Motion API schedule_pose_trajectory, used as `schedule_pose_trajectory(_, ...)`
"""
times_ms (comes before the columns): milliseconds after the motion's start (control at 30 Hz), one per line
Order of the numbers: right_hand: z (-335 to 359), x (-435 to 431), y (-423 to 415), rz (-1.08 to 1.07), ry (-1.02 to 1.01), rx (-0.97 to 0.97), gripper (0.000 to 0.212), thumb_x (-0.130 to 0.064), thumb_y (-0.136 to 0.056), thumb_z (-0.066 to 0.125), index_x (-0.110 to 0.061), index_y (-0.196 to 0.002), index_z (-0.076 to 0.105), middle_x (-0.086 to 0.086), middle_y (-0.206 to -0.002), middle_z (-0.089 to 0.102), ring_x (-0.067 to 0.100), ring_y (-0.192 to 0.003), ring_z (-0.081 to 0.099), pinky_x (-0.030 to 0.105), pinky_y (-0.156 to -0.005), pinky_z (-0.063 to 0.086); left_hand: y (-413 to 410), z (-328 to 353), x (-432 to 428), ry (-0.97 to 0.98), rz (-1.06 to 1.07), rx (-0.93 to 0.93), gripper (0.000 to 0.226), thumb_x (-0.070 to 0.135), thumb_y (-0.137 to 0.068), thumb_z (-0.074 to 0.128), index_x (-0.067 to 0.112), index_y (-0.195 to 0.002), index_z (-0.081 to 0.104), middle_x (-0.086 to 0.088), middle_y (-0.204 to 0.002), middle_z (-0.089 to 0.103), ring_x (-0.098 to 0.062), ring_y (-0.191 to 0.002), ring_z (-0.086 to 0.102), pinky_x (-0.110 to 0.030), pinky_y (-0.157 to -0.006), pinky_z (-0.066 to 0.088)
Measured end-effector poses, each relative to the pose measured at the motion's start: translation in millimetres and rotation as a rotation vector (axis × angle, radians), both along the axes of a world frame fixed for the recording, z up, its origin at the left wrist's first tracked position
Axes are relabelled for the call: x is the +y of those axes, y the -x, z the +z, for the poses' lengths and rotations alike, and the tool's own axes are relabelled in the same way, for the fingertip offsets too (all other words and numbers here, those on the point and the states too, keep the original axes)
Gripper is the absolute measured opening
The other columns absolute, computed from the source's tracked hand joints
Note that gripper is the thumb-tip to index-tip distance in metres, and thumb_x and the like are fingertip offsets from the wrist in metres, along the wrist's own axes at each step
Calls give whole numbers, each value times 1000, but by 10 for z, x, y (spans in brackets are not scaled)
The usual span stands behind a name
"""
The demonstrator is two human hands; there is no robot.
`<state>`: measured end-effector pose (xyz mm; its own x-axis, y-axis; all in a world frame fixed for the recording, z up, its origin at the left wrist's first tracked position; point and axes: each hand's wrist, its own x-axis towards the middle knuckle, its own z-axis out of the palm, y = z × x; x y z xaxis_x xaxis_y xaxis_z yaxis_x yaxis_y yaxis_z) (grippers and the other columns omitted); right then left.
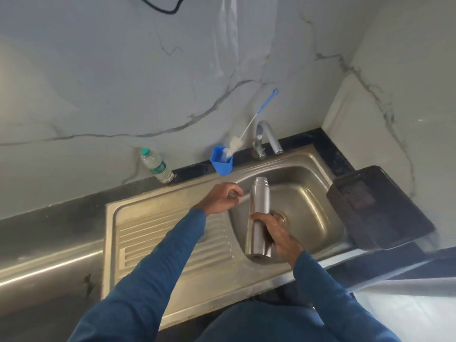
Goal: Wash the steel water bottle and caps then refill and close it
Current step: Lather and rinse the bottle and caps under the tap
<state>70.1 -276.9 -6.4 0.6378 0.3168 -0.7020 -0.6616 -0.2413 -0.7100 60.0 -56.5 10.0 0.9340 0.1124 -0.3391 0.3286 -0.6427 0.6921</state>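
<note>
Head view: right-hand fingers (259, 216) wrap steel bottle (259, 206).

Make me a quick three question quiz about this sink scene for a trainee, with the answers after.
1. True or false: the steel bottle has its cap on.
2. Which hand grips the bottle? A) left B) right C) both
3. Fill in: the bottle brush stands in a blue ____.

Key:
1. False: its mouth is open, pointing toward the tap.
2. B: the right hand wraps its body over the sink; the left hand is curled round something small I cannot make out.
3. Cup.
</note>
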Motion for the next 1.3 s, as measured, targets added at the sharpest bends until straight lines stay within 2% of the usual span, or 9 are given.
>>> schedule_pose_trajectory(100,42,142,192,145,42,-189,51,-19,-80,87,-19,-119,53,10,-112,62,22,-94,66,29,-68,55,248,-80,260,-33,52,38,24,10,-97,71,13,-121,74,-2,-121,74,-19,-112,70,-31,-102,55)
schedule_pose_trajectory(300,154,449,387,240,37,-495,67,2,-78,88,-24,-125,48,-9,-102,64,-18,-77,63,1,-62,46,640,-182,640,-223,110,108,25,26,-99,70,20,-123,71,1,-128,71,-22,-117,66,-40,-104,52)
schedule_pose_trajectory(367,83,564,411,251,84,-561,67,1,-74,90,-23,-121,50,-8,-100,66,-12,-77,65,2,-64,47,742,-247,743,-308,98,167,33,37,-98,71,23,-128,68,1,-134,67,-25,-125,61,-41,-106,49)
schedule_pose_trajectory(500,-17,741,506,282,152,-608,74,-14,-66,96,-22,-125,53,-4,-105,73,10,-88,71,21,-74,59,948,-365,908,-447,26,326,55,47,-91,74,23,-138,58,-4,-142,60,-32,-132,52,-41,-106,45)
schedule_pose_trajectory(700,-69,870,631,307,165,-627,74,-7,-69,96,-14,-128,52,-16,-95,64,-8,-79,60,-2,-62,43,1263,-584,978,-607,32,662,84,42,-76,90,17,-141,44,-11,-140,50,-38,-133,53,-53,-101,51)
schedule_pose_trajectory(867,-76,936,666,341,188,-641,78,-8,-69,97,-13,-131,51,-21,-97,61,-8,-80,60,-3,-64,43,1447,-823,967,-621,105,505,46,24,-94,71,14,-135,53,-14,-133,61,-38,-122,64,-42,-93,52)
schedule_pose_trajectory(1033,-89,941,676,343,182,-676,78,-8,-69,97,-12,-131,50,-18,-99,62,-4,-80,61,-1,-64,44,1475,-840,953,-593,142,457,34,21,-96,66,13,-128,57,-13,-126,65,-38,-115,66,-41,-88,52)
schedule_pose_trajectory(1133,-91,934,664,348,181,-666,76,-8,-70,96,-14,-130,49,-18,-100,62,-4,-82,61,-1,-65,45,1481,-832,946,-587,153,465,39,23,-94,69,14,-130,55,-12,-127,65,-38,-115,66,-42,-87,51)
schedule_pose_trajectory(1300,-107,917,631,330,162,-663,74,-9,-71,96,-15,-128,49,-16,-100,62,-3,-84,62,0,-66,46,1475,-835,916,-543,166,472,73,33,-79,88,12,-135,46,-12,-129,56,-37,-120,61,-41,-85,48)
